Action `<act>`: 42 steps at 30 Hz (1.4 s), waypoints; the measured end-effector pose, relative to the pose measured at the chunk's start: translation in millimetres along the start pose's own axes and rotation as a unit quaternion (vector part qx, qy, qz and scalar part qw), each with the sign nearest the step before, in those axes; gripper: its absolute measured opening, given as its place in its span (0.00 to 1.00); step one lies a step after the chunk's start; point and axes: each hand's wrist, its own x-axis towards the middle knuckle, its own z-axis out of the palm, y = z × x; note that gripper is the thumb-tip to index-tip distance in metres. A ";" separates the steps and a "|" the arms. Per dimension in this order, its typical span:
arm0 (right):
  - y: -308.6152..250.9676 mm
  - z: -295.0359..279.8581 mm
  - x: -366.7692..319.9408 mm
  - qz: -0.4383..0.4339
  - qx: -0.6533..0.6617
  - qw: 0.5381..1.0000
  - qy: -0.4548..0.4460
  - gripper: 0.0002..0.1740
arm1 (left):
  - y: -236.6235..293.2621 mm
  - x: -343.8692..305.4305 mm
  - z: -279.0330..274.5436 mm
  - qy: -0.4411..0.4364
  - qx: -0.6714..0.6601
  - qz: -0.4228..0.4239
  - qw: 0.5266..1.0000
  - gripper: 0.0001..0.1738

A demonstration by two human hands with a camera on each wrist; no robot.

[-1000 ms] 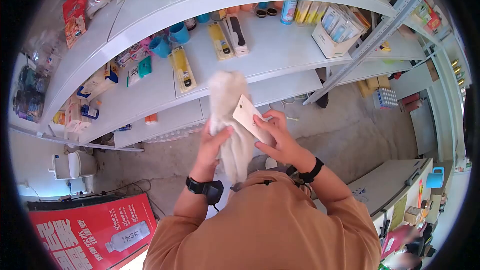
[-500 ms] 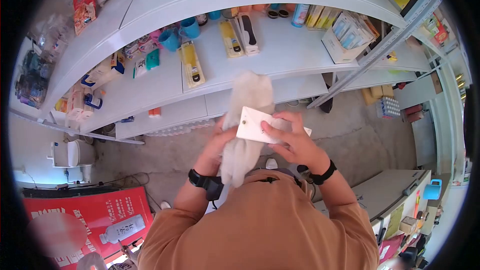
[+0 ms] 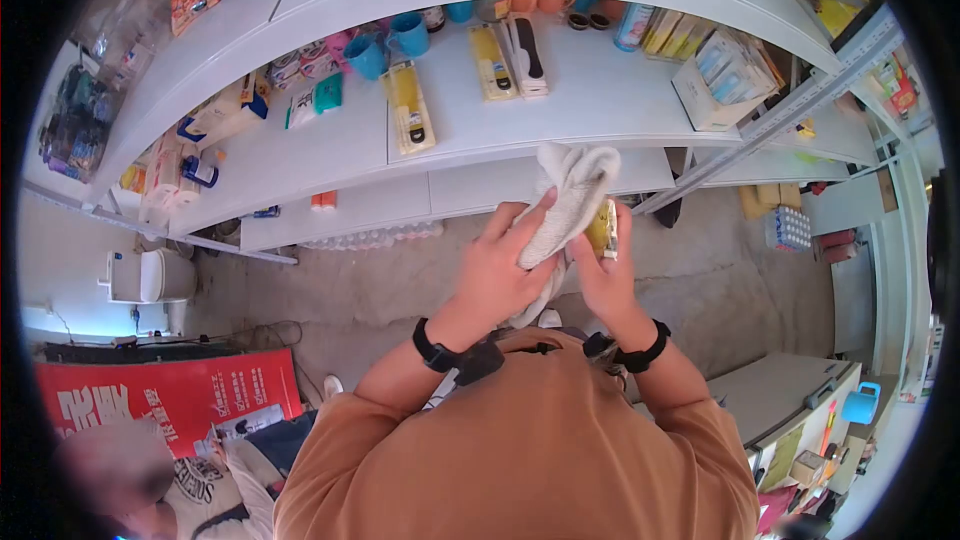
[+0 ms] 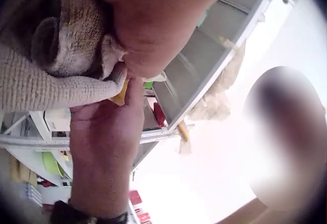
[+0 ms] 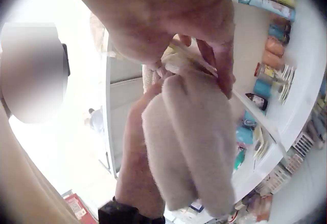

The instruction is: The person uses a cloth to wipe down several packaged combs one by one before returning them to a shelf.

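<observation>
White knitted gloves (image 3: 570,202), bunched and folded, are gripped in my left hand (image 3: 505,275) in front of the shelves. In the right wrist view, the gloves' (image 5: 189,137) finger-like lobes hang down below both hands. My right hand (image 3: 608,285), close beside the left, holds a flat yellow packet (image 3: 604,228) between thumb and fingers, against the gloves. The packet has a shiny edge facing up. From the left wrist, a yellow corner of the packet (image 4: 120,96) peeks out past the knitted cuff; the rest is hidden by fabric and hands.
Ahead is a white shelf (image 3: 460,125) with yellow-packaged items (image 3: 408,110), blue cups (image 3: 408,35) and a white box of packets (image 3: 722,85). A metal upright (image 3: 770,110) stands to the right. At lower left, another person (image 3: 195,485) is near a red poster (image 3: 235,380).
Both hands have moved right and the gloves are now folded over. The right hand's piece has turned from its white card face, with a hole, to a yellow side. Another person has appeared lower left.
</observation>
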 end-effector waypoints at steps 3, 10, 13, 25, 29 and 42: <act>-17.9 3.3 1.4 0.083 0.093 0.992 0.009 0.25 | -9.2 -3.3 0.0 -0.006 0.061 -0.018 0.998 0.39; -15.4 11.4 -10.3 0.014 0.056 0.998 -0.015 0.31 | -36.9 -7.2 1.3 0.038 0.032 -0.093 0.994 0.36; -5.9 20.1 -11.6 -0.024 -0.039 0.998 -0.035 0.30 | -23.4 -3.0 -1.5 0.047 0.013 -0.060 0.997 0.37; -32.9 9.3 -7.0 0.060 0.164 0.984 0.036 0.33 | -53.4 -15.9 6.9 0.062 0.097 -0.043 0.992 0.42; -34.7 9.8 -4.7 0.036 0.155 0.987 0.018 0.33 | -42.5 -8.9 2.8 0.069 0.095 -0.064 0.991 0.42; -52.1 4.2 -5.2 -0.034 0.139 0.988 0.055 0.37 | -53.1 1.7 -18.4 0.134 0.074 -0.082 0.985 0.36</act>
